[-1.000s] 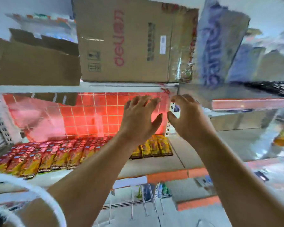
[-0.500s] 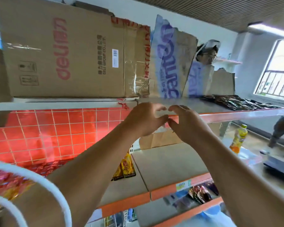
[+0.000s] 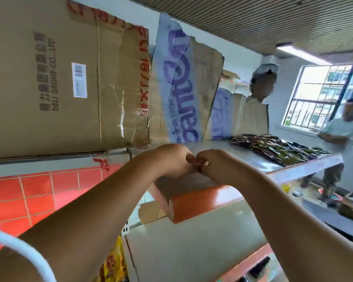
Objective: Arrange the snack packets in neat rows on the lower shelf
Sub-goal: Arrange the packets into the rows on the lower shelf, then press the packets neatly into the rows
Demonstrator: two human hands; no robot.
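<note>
1. Left hand [image 3: 169,159] and right hand [image 3: 222,167] raised together, fingers curled, tips touching, nothing visibly held.
2. Dark snack packets [image 3: 273,149] heaped rightward on upper shelf [image 3: 259,161], strewn along its length; right hand nearer.
3. Yellow packets [image 3: 112,263] below left forearm, on lower shelf [image 3: 192,251].
4. Cardboard boxes [image 3: 49,78] behind; bystander [image 3: 338,135] near window [image 3: 322,94].

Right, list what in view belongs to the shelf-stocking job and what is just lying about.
Job: yellow snack packets, dark snack packets, lower shelf, left hand, right hand.
Lying about: Deli cardboard box, blue-printed cardboard, white cord, bystander by the window.
</note>
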